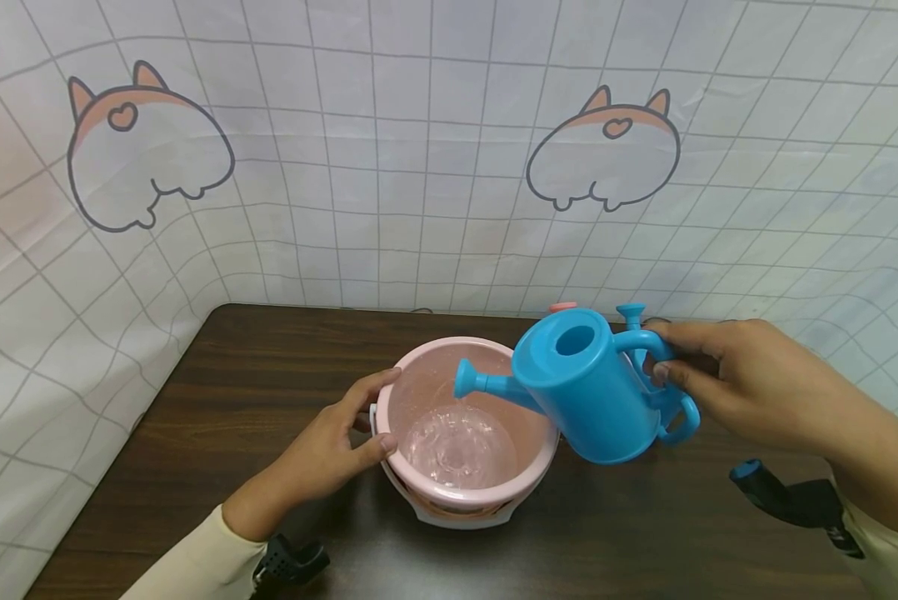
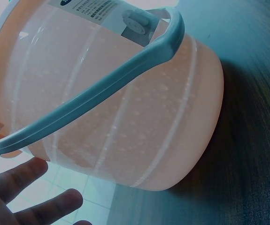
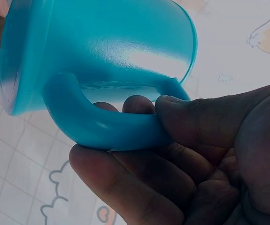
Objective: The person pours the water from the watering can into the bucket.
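Our right hand [image 1: 726,375] grips the can [image 1: 584,392], tipped over the bucket [image 1: 464,417], our left hand [image 1: 336,450] curls round the bucket's rim, and water could splash out if we tip too fast.

A dark wooden desk [image 1: 269,375] is enclosed at its back and left edges by a white gridded cloth backdrop [image 1: 434,167]. Two cartoon animal prints [image 1: 602,150] are seen on the backdrop above the desk, and everything is evenly lit.
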Tool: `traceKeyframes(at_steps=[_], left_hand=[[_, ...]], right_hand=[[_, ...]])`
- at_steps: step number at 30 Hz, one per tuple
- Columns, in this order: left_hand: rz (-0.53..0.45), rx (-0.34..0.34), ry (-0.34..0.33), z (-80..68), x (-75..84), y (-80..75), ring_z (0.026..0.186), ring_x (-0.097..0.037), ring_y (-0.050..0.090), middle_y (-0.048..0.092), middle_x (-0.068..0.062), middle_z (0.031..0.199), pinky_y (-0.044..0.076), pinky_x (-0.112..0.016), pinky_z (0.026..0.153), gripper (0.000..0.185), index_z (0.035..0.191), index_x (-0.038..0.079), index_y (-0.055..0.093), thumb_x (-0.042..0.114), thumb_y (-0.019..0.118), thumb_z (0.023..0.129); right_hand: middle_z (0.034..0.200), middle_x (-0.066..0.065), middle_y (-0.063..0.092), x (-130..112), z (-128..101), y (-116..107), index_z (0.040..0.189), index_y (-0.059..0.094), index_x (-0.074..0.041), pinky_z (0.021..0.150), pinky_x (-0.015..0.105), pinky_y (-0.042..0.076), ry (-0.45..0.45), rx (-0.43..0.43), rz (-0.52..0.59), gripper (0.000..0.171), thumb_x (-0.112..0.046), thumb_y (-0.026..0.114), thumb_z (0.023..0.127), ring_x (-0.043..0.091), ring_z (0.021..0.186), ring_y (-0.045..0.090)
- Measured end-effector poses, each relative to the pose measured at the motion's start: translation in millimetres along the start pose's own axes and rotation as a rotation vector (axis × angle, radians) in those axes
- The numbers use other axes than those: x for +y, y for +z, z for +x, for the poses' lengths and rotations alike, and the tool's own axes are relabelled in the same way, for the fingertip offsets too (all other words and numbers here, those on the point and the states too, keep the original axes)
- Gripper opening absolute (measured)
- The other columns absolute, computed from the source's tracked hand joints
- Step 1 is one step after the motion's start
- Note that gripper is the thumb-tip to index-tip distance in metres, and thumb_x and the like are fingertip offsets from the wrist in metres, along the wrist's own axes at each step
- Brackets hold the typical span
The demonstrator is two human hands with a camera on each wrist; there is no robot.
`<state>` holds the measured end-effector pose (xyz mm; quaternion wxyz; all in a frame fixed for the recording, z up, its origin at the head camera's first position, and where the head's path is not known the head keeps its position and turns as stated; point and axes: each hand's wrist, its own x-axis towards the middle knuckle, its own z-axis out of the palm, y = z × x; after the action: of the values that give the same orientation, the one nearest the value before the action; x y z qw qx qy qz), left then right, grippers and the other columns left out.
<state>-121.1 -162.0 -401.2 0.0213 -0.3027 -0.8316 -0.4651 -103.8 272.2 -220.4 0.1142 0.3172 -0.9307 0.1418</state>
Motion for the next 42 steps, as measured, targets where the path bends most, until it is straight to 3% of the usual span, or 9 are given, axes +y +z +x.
traceKeyframes(at_steps=[17,42], left_hand=[[-0.002,-0.001,0.001,0.6,1.3,0.3,0.097,-0.013,0.068,0.062,-0.004,0.13,0.055,-0.048,0.085,0.071,0.159,0.028,0.032,0.046,0.064,0.099],[0.007,0.008,0.018,0.5,-1.3,1.1,0.096,-0.013,0.067,0.062,-0.005,0.127,0.055,-0.049,0.085,0.07,0.159,0.027,0.032,0.045,0.064,0.099]], right_hand=[[0.106,0.007,0.074,1.0,0.3,-0.6,0.135,0.064,0.003,0.054,0.025,0.042,-0.005,-0.007,0.017,0.05,0.0,0.078,0.087,0.0,0.063,0.051],[0.11,0.01,0.075,2.2,-0.1,0.1,0.134,0.065,0.003,0.058,0.025,0.046,-0.007,-0.003,0.009,0.049,0.0,0.079,0.087,0.001,0.068,0.055]])
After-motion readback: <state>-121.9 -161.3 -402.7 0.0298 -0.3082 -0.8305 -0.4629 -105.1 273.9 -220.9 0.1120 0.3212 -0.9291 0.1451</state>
